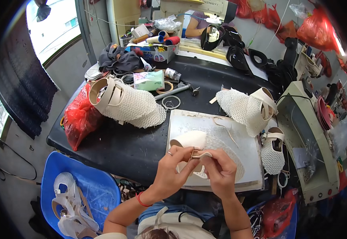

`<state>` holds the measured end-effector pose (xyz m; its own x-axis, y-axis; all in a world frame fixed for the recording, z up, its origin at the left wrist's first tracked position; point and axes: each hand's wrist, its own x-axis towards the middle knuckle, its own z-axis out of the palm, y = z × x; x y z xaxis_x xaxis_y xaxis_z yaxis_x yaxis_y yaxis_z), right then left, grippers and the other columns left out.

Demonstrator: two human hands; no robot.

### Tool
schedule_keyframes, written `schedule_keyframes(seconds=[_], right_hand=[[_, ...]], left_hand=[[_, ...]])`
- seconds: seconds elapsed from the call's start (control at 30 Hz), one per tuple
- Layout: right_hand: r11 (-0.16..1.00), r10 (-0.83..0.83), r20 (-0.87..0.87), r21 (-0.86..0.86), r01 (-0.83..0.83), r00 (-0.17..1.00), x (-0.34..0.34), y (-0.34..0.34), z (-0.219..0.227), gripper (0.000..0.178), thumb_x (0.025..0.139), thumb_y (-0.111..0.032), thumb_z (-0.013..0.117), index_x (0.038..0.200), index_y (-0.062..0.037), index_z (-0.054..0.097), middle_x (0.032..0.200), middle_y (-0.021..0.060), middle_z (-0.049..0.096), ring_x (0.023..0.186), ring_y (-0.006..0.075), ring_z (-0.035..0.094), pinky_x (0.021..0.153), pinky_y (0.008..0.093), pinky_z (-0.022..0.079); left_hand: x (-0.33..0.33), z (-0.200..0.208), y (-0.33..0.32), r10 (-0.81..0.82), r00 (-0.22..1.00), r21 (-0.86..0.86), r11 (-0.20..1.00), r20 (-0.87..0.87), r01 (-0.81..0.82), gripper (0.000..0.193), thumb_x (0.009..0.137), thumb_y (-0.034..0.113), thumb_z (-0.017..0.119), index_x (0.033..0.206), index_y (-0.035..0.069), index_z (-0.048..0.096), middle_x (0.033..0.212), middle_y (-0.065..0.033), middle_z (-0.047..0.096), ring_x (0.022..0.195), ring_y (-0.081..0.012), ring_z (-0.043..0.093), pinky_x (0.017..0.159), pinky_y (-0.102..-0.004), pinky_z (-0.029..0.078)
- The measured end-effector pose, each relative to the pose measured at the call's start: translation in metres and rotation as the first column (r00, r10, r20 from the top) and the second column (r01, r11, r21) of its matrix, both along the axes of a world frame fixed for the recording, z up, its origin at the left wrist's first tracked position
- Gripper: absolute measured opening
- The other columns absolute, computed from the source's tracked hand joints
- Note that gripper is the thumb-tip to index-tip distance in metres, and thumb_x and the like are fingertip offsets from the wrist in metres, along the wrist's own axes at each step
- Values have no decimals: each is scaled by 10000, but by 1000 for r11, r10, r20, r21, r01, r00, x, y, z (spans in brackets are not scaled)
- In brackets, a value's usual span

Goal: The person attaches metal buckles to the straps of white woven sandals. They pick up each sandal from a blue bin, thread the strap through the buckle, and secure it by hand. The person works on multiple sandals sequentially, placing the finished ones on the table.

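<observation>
My left hand [169, 171] and my right hand [223, 175] meet over a white board [177, 123] at the table's front edge. Between them is a cream shoe upper [190, 139] with a mesh front, partly hidden by my fingers. The left fingertips pinch its strap beside a small metal buckle [197, 152]. Thumb and fingers of the right hand grip a curved cream strap end close to that buckle. Whether the strap passes through the buckle is too small to tell. A thin cream strip [226, 130] lies on the board beyond the hands.
Stacked woven white uppers [131, 105] stand left of the board, with more uppers [241, 108] at right. A red plastic bag [79, 119] sits at the left edge. A blue bin [107, 187] holds uppers. A beige machine [309, 147] stands right. Another person's arm [195, 31] shows at the back.
</observation>
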<state>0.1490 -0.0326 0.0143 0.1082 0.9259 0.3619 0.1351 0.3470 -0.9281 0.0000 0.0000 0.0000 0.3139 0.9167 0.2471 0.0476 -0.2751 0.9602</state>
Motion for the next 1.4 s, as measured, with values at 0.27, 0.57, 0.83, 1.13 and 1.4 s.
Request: schedule_keyframes(seconds=[0.27,0.57,0.83,1.13,1.4], right_hand=[[995,52,-70,-79,-58,996,9,-20,2,142,910,-83,543,980,-33,656,742,-7,520,560,28,439,462,176,325],[955,38,-545,-228,-192,838,2,-5,-11,170,875,-62,584,979,-7,461,793,140,649,639,160,640,522,248,507],[970,-13,-394,-227,-84,919,5,1,-8,220,849,-72,627,952,-33,436,699,107,623,556,103,602,433,200,462],[944,-331,424,144,298,843,14,13,-4,335,916,-337,474,837,-12,483,613,89,514,512,189,523,486,321,425],[857,-472,277,367,362,837,29,5,-17,280,926,-265,500,915,9,559,741,93,576,611,158,529,594,272,427]], left_hand=[[20,-11,-4,59,989,167,983,139,-82,266,771,-17,650,1026,55,634,1160,-169,515,775,-240,644,675,-277,533],[15,-16,1,259,961,550,791,98,-269,246,712,-46,694,941,36,660,925,-90,636,788,-191,657,657,-263,544],[20,-4,-5,197,980,510,843,5,-172,213,681,-59,709,871,26,665,915,-94,636,784,-205,658,665,-289,536],[20,10,-8,104,991,595,803,-80,-37,217,679,-15,723,879,20,649,903,-86,642,721,-215,636,628,-289,516],[-69,88,82,625,777,698,521,80,-491,136,746,36,681,863,21,612,731,-81,605,650,-164,599,590,-300,488]])
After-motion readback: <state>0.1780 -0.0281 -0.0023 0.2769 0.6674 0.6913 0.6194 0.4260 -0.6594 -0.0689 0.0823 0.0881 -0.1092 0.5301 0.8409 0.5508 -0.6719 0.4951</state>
